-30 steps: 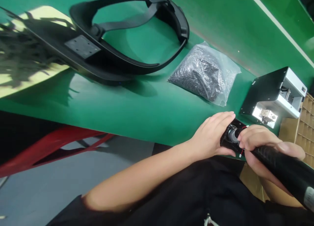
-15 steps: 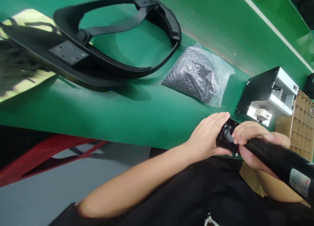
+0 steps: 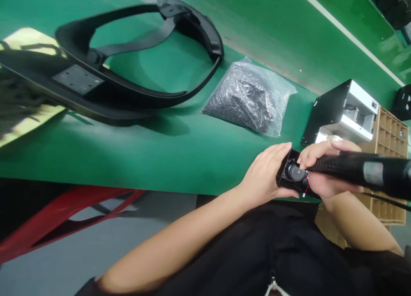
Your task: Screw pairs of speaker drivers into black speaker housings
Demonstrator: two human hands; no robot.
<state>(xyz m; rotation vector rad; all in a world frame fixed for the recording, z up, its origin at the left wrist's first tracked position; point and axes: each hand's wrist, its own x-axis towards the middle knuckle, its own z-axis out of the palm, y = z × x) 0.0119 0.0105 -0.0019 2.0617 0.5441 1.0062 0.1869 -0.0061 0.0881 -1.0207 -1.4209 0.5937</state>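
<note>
My left hand (image 3: 265, 171) grips a small black housing (image 3: 284, 178) from the left, at the near edge of the green bench. A round grey part (image 3: 295, 172) sits in that housing, and a thin red wire (image 3: 306, 186) runs beside it. My right hand (image 3: 327, 184) wraps around a black electric screwdriver (image 3: 359, 167), which lies nearly level. Its front end meets the round grey part, and my fingertips partly hide the contact point.
A black curved headband frame (image 3: 75, 79) and a clear bag of small black parts (image 3: 247, 100) lie on the green bench (image 3: 128, 159). A black-and-white machine (image 3: 340, 112) stands to the right, before a cardboard compartment tray (image 3: 390, 135). A red frame (image 3: 73, 214) lies below the bench.
The screwdriver has swung from sloping down to the right to nearly level. My hands have moved slightly left in the picture, and the whole scene has shifted as my head turned.
</note>
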